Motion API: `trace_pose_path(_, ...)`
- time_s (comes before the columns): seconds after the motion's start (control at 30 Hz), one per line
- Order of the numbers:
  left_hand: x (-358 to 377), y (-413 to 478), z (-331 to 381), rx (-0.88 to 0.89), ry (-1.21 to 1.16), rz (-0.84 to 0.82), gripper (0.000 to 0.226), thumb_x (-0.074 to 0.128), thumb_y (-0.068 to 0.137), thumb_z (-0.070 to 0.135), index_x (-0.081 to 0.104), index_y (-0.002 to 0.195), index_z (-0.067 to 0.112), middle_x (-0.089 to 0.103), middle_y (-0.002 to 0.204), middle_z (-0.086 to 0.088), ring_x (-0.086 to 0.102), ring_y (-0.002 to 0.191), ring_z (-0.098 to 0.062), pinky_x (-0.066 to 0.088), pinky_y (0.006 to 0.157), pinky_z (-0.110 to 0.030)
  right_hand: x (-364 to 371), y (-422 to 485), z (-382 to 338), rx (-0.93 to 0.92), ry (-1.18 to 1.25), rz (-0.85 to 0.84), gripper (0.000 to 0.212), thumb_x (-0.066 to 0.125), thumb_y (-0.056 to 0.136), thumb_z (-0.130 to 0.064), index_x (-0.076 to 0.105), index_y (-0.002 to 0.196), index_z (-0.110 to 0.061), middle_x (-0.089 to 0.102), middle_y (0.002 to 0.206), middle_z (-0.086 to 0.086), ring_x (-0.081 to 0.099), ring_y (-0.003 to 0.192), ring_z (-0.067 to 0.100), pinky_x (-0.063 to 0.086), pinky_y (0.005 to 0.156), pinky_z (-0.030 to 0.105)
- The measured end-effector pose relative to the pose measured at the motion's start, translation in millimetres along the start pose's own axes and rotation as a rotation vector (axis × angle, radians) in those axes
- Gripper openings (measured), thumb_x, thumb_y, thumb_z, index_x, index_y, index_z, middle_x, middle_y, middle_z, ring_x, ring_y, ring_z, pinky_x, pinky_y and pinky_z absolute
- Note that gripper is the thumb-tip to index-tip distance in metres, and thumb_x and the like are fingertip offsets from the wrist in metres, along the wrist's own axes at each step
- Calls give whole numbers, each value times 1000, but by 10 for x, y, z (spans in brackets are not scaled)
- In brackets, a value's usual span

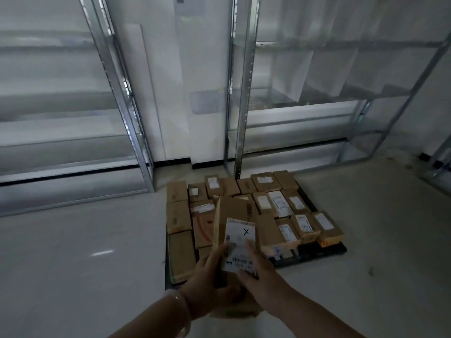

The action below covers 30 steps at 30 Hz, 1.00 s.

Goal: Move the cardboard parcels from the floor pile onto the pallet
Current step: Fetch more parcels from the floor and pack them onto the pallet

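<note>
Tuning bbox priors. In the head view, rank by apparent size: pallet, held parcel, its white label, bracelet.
1. pallet, going by its footprint, mostly covered by parcels
2. held parcel, enlarged by nearness to the camera
3. white label
4. bracelet, only partly in view

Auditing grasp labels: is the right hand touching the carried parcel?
Touching. Head view: the right hand lays straight fingers flat on the parcel, over its white label; the left hand grips its left edge.
</note>
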<state>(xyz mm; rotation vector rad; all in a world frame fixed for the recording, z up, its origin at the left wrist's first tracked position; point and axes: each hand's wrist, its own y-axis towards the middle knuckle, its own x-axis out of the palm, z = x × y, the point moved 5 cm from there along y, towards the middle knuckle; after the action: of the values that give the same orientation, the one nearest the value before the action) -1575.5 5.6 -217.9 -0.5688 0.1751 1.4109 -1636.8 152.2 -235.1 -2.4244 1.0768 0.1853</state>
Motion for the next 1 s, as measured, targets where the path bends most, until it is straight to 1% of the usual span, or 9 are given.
trace_pose_path(0.1,-103,264,-20,-50,16,33,89,72,85,24,10,143,52,16,154,-1,34,138,-20,45,108,-37,-120,337,1,23,19,-44,77,54,102,-30,0,148,-58,25,137,-18,37,121,4,37,101,22)
trace_pose_path(0.27,-352,808,19,-106,-73,108,88,73,83,21,14,138,58,17,154,0,34,138,-22,48,105,-39,-444,970,-161,-21,-29,-105,76,54,101,-33,0,147,-59,18,146,-19,32,127,6,34,108,24)
trace_pose_path(0.43,-613,1247,-63,-139,-219,203,89,74,82,17,17,131,65,18,154,-2,38,135,-24,52,100,-41,-663,1549,-426,-58,-115,-150,71,55,99,-42,6,143,-65,21,149,-15,36,135,14,38,114,39)
trace_pose_path(0.57,-979,1505,-223,-137,-228,246,88,74,82,19,18,128,68,19,152,-3,39,132,-21,53,99,-35,-602,1962,-618,-97,-124,-150,70,56,100,-35,6,141,-60,17,157,-11,33,131,7,36,110,23)
trace_pose_path(0.63,-1199,1654,-334,-142,-194,256,88,74,82,21,16,128,67,18,152,-3,38,132,-20,50,102,-34,-550,2215,-711,-69,-135,-156,72,56,99,-37,5,146,-59,18,158,-9,33,130,7,35,111,25)
trace_pose_path(0.73,-1555,1888,-519,-153,-242,250,87,73,83,19,17,137,59,20,150,-4,41,131,-24,53,99,-38,-460,2649,-894,-18,-182,-151,73,55,98,-46,5,149,-59,25,156,-10,32,130,8,35,111,32)
trace_pose_path(0.83,-2021,2133,-700,-113,-245,239,85,72,85,17,17,136,57,23,149,-7,42,131,-25,52,100,-40,-310,3107,-1090,21,-173,-129,72,54,97,-50,3,147,-63,32,152,-14,31,124,6,33,102,29)
trace_pose_path(0.9,-2346,2285,-837,-102,-179,219,85,72,85,21,15,136,59,23,149,-6,39,131,-25,51,102,-40,-175,3395,-1202,40,-148,-96,72,53,98,-49,2,146,-65,35,151,-15,33,121,5,33,100,28)
trace_pose_path(1.0,-2724,2489,-1051,-120,-126,163,88,72,83,28,13,141,59,22,149,-3,35,134,-26,48,105,-43,-15,3734,-1309,76,-137,-39,72,53,98,-49,-1,143,-68,37,138,-19,35,117,5,36,97,28)
